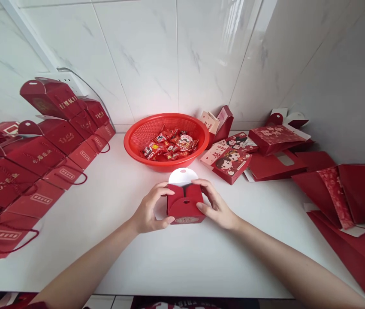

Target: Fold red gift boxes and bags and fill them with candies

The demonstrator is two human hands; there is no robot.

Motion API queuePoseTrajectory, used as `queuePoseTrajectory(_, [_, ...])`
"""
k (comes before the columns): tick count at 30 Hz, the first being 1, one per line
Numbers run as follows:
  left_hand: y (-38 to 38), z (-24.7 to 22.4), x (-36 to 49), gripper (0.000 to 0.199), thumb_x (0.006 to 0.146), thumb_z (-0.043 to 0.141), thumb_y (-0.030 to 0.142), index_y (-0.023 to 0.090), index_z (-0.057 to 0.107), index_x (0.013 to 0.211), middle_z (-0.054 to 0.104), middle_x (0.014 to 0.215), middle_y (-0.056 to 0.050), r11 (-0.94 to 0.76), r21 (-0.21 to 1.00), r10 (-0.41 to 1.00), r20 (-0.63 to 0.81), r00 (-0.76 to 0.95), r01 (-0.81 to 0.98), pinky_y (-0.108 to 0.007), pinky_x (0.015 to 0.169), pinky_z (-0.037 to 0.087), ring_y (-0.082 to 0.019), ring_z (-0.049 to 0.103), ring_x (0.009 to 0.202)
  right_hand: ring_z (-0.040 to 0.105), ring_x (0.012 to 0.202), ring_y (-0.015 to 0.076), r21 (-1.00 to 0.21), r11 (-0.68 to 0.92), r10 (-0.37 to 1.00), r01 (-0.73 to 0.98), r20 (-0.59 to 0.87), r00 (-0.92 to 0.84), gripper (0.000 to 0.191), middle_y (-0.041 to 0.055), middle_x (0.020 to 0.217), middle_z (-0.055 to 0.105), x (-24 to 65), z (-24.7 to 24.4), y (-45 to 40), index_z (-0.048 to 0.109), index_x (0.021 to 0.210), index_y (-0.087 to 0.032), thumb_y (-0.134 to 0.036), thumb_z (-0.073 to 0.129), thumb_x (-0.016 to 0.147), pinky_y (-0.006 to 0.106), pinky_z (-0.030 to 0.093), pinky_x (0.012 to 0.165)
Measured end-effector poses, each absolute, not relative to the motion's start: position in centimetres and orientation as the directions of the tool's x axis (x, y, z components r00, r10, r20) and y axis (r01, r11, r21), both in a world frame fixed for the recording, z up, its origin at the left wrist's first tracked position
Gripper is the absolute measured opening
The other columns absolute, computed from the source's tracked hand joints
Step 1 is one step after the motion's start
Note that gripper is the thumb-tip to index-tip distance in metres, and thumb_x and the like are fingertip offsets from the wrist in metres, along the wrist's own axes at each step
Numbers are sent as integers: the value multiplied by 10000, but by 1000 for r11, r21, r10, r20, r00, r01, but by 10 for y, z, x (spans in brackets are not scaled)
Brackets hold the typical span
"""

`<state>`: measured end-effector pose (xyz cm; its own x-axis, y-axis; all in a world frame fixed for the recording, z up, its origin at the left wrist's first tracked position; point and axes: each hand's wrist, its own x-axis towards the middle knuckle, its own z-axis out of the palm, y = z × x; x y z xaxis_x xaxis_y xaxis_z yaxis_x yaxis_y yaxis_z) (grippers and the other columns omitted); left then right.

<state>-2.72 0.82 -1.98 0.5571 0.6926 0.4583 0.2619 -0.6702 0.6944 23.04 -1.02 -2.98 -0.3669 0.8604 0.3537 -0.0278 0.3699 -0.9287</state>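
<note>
A small red box (186,208) stands on the white table (131,266), in front of the basket. Its side flaps are folded inward, the front flap leans over them, and the back flap stands up with its white inside showing. My left hand (154,208) holds the box at its left side, with the thumb at the lower front corner and the fingers at the top edge. My right hand (216,205) grips the right side, fingers over the top edge and thumb on the front. What lies inside the box is hidden.
A red plastic basket (166,164) holds wrapped sweets (172,145) by the tiled wall. Rows of red boxes with cord handles (63,137) fill the left side. Printed boxes (229,163) and folded red cartons (275,165) lie at the right, with larger red bags (359,193) nearer.
</note>
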Motion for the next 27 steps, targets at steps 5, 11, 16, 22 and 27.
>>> queuePoseTrajectory(5, [12, -31, -30, 979, 761, 699, 367, 250, 139, 1555, 427, 1460, -195, -647, 738, 700, 476, 533, 190, -531, 1000, 481, -354, 500, 1283, 408, 1393, 248, -880, 474, 833, -27, 458, -311, 695, 132, 1517, 386, 227, -32, -14, 197, 1515, -327, -368, 594, 946, 470, 355, 1152])
queuePoseTrajectory(11, [13, -28, -30, 977, 784, 661, 412, 235, 121, 1579, 387, 1499, -205, -637, 745, 692, 439, 573, 199, -525, 1012, 473, -374, 452, 1331, 479, 1316, 274, -794, 603, 759, 79, 539, -365, 468, 129, 1353, 530, 230, -28, -12, 469, 1396, -284, -332, 585, 945, 494, 397, 1115])
queuePoseTrajectory(16, [15, -23, -31, 768, 800, 628, 408, 237, 358, 1498, 408, 1469, -177, -704, 666, 649, 463, 604, 245, -541, 1060, 438, -379, 411, 1352, 479, 1312, 276, -774, 621, 746, 122, 537, -394, 292, 130, 1325, 521, 232, -26, -9, 617, 1233, -256, -340, 547, 963, 474, 437, 1087])
queuePoseTrajectory(22, [14, -20, -32, 664, 822, 613, 404, 248, 453, 1448, 389, 1477, -157, -719, 643, 631, 444, 636, 264, -554, 1122, 376, -381, 386, 1379, 480, 1306, 281, -766, 624, 748, 156, 528, -402, 284, 131, 1323, 517, 232, -27, -9, 627, 1218, -248, -344, 530, 970, 479, 438, 1085])
queuePoseTrajectory(27, [13, -20, -34, 649, 831, 607, 410, 253, 465, 1444, 392, 1481, -156, -718, 635, 638, 436, 635, 285, -545, 1114, 390, -385, 396, 1376, 483, 1305, 283, -757, 629, 744, 175, 521, -418, 310, 132, 1347, 510, 232, -29, -8, 610, 1232, -254, -394, 504, 976, 480, 437, 1083])
